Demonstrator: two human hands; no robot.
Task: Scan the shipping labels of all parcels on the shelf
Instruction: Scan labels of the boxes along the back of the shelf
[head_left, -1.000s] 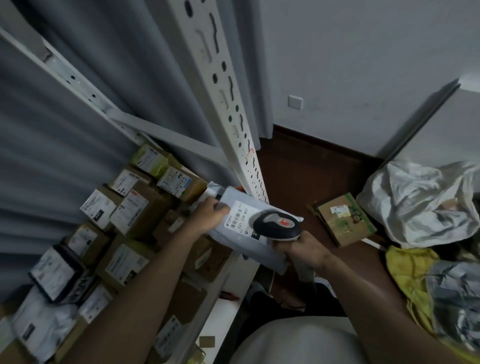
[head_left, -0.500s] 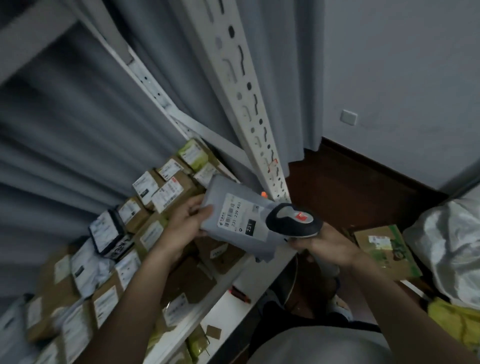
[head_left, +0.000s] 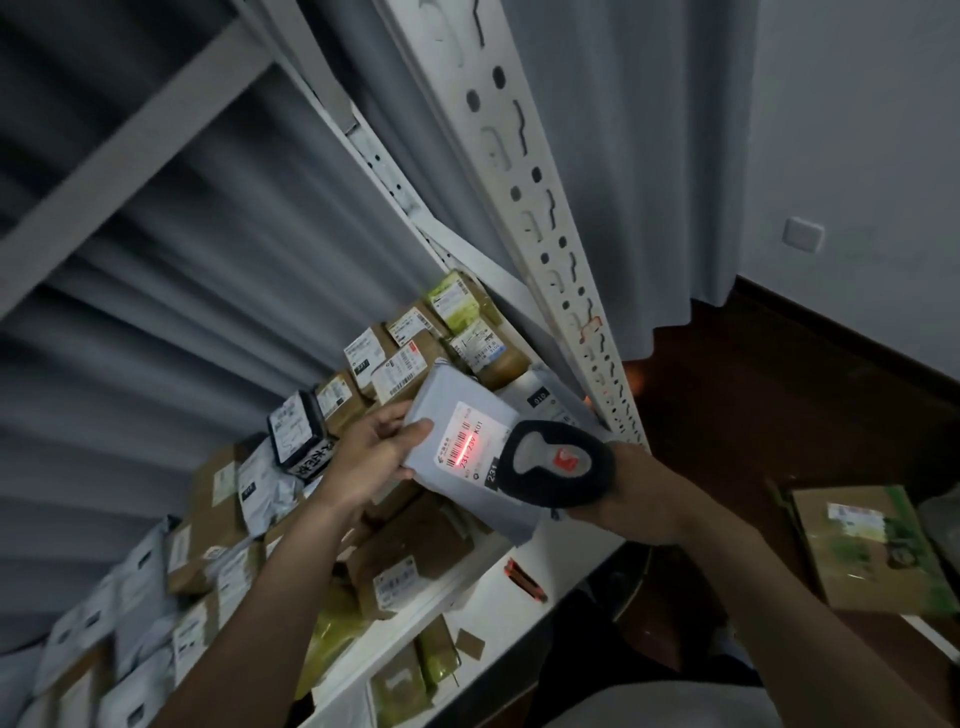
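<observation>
the left hand (head_left: 375, 457) still pinches the grey parcel (head_left: 467, 457) by its near edge, thumb on top, now with a red scan line across its label (head_left: 465, 447). just right of it, the right hand (head_left: 631, 486) keeps gripping the scanner (head_left: 558, 462), raised closer than before above the shelf (head_left: 483, 587).

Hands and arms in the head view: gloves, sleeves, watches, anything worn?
Nothing worn on either. The left hand and right hand are bare, no gloves, and no rings show on the visible fingers. Both forearms are bare as far as the frame shows, with no sleeve edge, watch or wristband in view. A light grey garment shows at the bottom edge.
</observation>
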